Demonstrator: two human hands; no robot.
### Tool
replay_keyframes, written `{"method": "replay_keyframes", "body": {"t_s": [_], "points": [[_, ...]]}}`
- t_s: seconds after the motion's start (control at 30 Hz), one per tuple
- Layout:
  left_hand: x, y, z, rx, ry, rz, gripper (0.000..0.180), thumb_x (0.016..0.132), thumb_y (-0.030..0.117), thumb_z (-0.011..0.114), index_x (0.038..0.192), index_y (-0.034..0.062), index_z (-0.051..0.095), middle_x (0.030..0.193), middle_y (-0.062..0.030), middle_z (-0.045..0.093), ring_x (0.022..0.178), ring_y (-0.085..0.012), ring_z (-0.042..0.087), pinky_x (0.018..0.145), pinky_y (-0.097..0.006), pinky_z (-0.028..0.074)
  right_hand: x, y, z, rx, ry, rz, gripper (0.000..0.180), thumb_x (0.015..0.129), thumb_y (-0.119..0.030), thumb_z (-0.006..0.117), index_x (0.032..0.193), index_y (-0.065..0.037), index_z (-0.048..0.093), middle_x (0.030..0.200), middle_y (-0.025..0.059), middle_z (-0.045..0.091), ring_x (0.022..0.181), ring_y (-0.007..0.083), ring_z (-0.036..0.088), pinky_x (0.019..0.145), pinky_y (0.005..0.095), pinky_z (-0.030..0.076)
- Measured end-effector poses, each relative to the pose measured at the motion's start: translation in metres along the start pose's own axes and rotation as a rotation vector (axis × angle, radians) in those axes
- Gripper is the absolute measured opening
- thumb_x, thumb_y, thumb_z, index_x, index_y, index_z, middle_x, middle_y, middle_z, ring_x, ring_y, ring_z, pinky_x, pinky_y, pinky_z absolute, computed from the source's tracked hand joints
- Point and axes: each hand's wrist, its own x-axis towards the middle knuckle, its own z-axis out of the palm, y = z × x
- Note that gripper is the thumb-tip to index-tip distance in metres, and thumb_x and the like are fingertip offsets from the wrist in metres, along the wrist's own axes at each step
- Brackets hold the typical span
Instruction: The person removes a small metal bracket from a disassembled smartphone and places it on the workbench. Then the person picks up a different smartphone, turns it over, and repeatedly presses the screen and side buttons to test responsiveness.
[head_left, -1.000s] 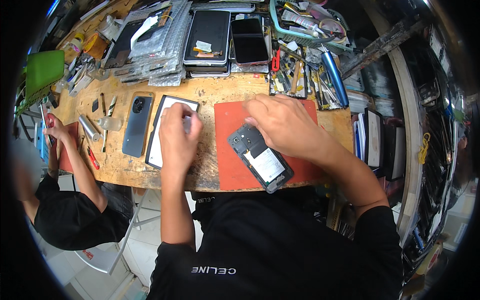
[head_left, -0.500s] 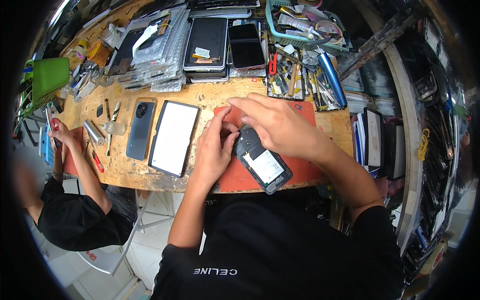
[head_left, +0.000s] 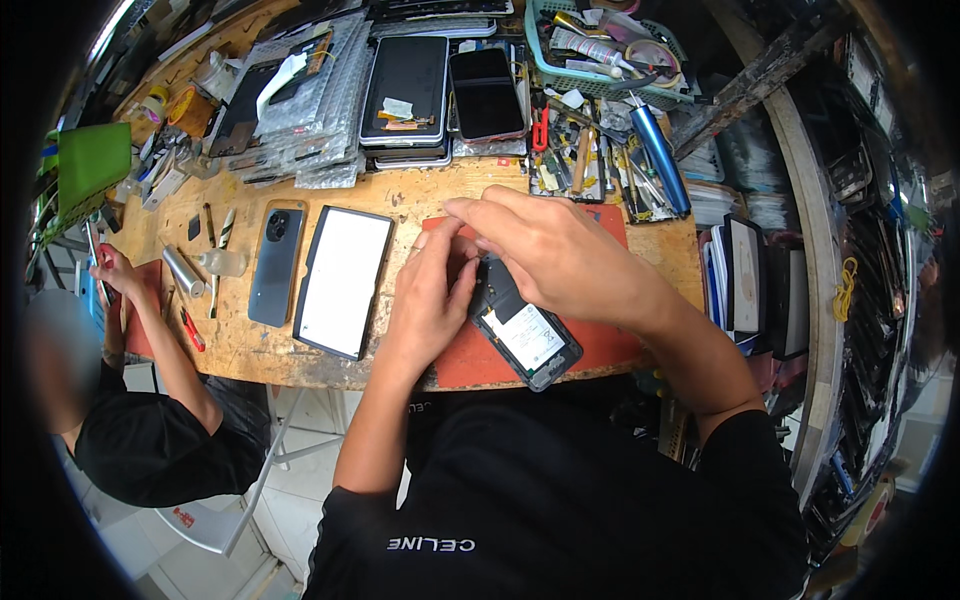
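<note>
A phone with its back cover off (head_left: 529, 338) lies tilted on the red-orange mat (head_left: 590, 345), its white-labelled battery facing up. My left hand (head_left: 428, 300) grips the phone's upper left edge between bent fingers and thumb. Over the phone's top end, my right hand (head_left: 560, 250) is closed, its index finger and thumb reaching toward the left hand's fingertips. Whatever sits between those right fingertips is hidden behind the hand. Left of my left arm lie a white panel in a dark frame (head_left: 346, 280) and a dark blue-grey phone (head_left: 277, 262), back side up.
Stacked tablets or screens (head_left: 405, 90), bubble-wrapped parts (head_left: 310, 100) and a teal basket of supplies (head_left: 600, 75) line the back. A blue cylindrical tool (head_left: 660, 155) leans over the tool tray (head_left: 580, 165). At the left, a co-worker (head_left: 150, 430) sits working by a second mat.
My right hand has shifted slightly over the phone's top end, covering a bit more of it. My left hand keeps its hold. The whole view has moved a little.
</note>
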Motion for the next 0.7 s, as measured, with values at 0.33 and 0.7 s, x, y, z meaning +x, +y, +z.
{"method": "replay_keyframes", "body": {"t_s": [0.33, 0.7], "points": [[0.001, -0.005, 0.006, 0.03, -0.108, -0.077, 0.047, 0.09, -0.008, 0.064, 0.135, -0.0003, 0.053, 0.105, -0.0261, 0.067, 0.096, -0.0455, 0.066, 0.085, -0.052, 0.052, -0.001, 0.012, 0.012, -0.091, -0.046, -0.077, 0.021, 0.085, 0.002, 0.064, 0.106, 0.004, 0.059, 0.103, 0.0208, 0.068, 0.094, 0.0402, 0.072, 0.076, 0.0473, 0.059], [0.021, -0.013, -0.012, 0.284, -0.201, 0.117, 0.015, 0.088, -0.001, 0.066, 0.103, -0.0008, 0.071, 0.095, -0.0177, 0.065, 0.1, -0.0375, 0.064, 0.091, -0.047, 0.053, -0.001, 0.013, 0.011, -0.24, -0.061, -0.035, 0.013, 0.084, -0.004, 0.067, 0.095, 0.001, 0.061, 0.092, 0.0186, 0.07, 0.088, 0.035, 0.074, 0.072, 0.0435, 0.058]]}}
